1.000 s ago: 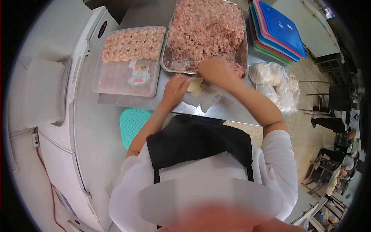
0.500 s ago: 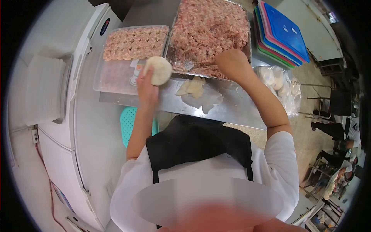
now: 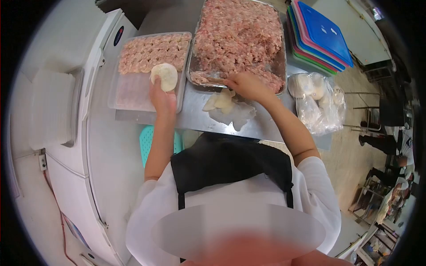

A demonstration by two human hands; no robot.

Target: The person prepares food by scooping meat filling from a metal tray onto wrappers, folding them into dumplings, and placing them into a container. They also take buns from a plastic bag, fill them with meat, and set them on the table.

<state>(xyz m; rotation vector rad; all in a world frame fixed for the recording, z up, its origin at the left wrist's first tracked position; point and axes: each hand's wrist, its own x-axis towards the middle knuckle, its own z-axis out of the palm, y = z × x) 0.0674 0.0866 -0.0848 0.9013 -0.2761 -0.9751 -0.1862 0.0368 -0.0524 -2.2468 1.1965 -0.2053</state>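
My left hand (image 3: 163, 99) is closed on round, pale dumpling wrappers (image 3: 164, 76), above the plastic container (image 3: 179, 99). Rows of filled dumplings (image 3: 153, 51) cover the far half of that container. My right hand (image 3: 249, 86) is closed around a thin spatula (image 3: 218, 81), mostly hidden by the fingers and meat. Its end points left at the near edge of the metal tray (image 3: 279, 66), with some filling at its tip. A large heap of ground meat filling (image 3: 237, 35) fills most of this tray. Loose wrapper pieces (image 3: 222, 102) lie on clear plastic just below it.
Stacked coloured lids (image 3: 324, 33) stand at the back right. A clear bag of wrappers (image 3: 317, 99) sits on the metal table's right side. White trays (image 3: 53, 106) are stacked left, and a turquoise basket (image 3: 146, 142) is below the table. People are far right.
My right hand has moved left along the tray's near edge, and the spatula now shows. My left hand with the wrappers has shifted left, over the dumpling container.
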